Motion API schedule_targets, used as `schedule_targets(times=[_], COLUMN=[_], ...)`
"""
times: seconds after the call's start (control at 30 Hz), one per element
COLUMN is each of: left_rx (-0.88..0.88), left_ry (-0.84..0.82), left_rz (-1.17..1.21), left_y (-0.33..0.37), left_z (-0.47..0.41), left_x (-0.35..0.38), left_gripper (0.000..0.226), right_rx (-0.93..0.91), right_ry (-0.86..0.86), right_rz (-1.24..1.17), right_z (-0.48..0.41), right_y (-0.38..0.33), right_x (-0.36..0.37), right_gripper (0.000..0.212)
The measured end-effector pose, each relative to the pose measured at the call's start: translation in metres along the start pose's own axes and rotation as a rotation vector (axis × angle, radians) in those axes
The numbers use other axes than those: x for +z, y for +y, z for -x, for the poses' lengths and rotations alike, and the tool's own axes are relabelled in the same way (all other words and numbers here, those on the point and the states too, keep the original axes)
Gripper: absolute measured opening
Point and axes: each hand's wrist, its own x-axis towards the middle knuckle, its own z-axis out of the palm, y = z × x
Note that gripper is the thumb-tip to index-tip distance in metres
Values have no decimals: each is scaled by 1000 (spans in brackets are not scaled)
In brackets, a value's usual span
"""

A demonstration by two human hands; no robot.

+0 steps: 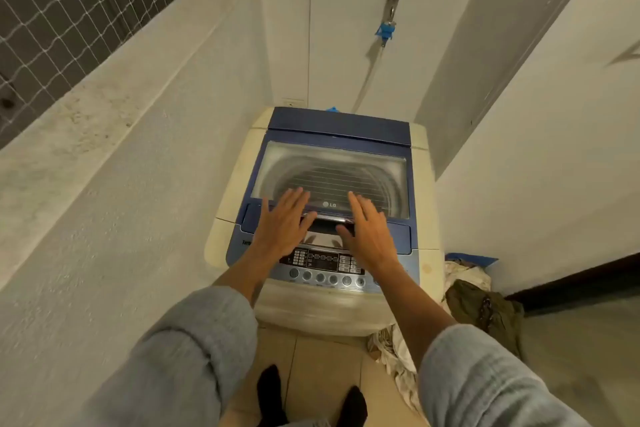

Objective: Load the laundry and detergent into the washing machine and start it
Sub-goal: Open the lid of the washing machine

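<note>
Grey sleeves [180, 350], pair: reaching forward from nearest the viewer, black socks [270, 388] standing below on the tile.

Washing machine [332, 308], top-loader: sitting in the narrow corner ahead, its glass lid [332, 170] lying closed, the drum showing empty beneath.

Left hand [284, 222] and right hand [367, 229]: both spreading flat, fingers straight, holding nothing, flanking the lid handle [325, 218], likely positioning to lift it. Contact is uncertain.

Control panel [322, 263]: sitting under the wrists, untouched.

Laundry [485, 308]: heaping on the floor just right of the machine, within reach for loading.

Tap [394, 0] with hose [370, 76]: hanging on the rear wall, feeding down behind the machine.

Detergent: not showing.
</note>
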Motion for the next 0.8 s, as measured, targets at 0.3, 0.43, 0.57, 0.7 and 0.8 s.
schedule_targets(times=[0.3, 0.43, 0.57, 0.7, 0.8], left_rx=[58, 45, 43, 53, 98], left_ry=[-299, -269, -248, -231, -223], left_rz=[21, 10, -23, -42, -71], left_y=[-12, -4, -1, 0, 1], left_z=[8, 9, 7, 1, -6], left_x=[27, 28, 23, 5, -16], left_gripper=[40, 36, 32, 34, 40], right_rx=[-22, -26, -31, -44, -54], right_ry=[-342, -364, -372, -346, -317], right_rz=[65, 82, 97, 105, 148], right_z=[2, -3, -4, -8, -12], right_y=[-1, -2, 0, -3, -9], right_x=[22, 23, 22, 7, -15], right_gripper=[42, 38, 41, 41, 30])
